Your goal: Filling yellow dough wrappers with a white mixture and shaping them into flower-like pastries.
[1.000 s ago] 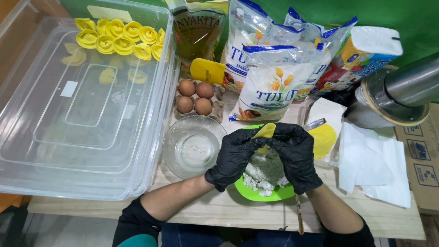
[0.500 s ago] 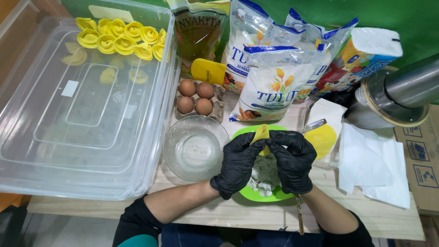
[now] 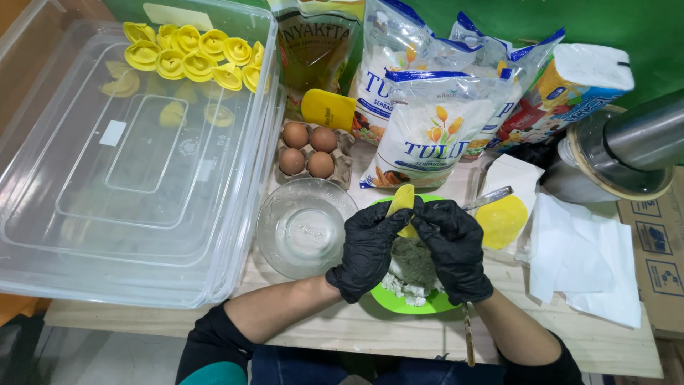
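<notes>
Both hands wear black gloves and meet over a green plate (image 3: 399, 302) of greyish filling (image 3: 417, 258). My left hand (image 3: 367, 249) and my right hand (image 3: 452, 246) pinch a folded yellow dough wrapper (image 3: 400, 201) between the fingertips. A stack of round yellow wrappers (image 3: 502, 221) lies just right of my right hand. A clear glass bowl (image 3: 303, 228) stands immediately left of my left hand.
A large clear plastic bin (image 3: 135, 157) with several shaped yellow dumplings (image 3: 192, 53) fills the left. Eggs in a carton (image 3: 308, 150), flour bags (image 3: 434, 121), a yellow-capped bottle (image 3: 328, 107), white paper napkins (image 3: 588, 260) and a metal machine (image 3: 627, 153) crowd the back and right.
Both hands have stayed over the green plate, shifting slightly while working the yellow wrapper, which now sticks up folded between the fingertips.
</notes>
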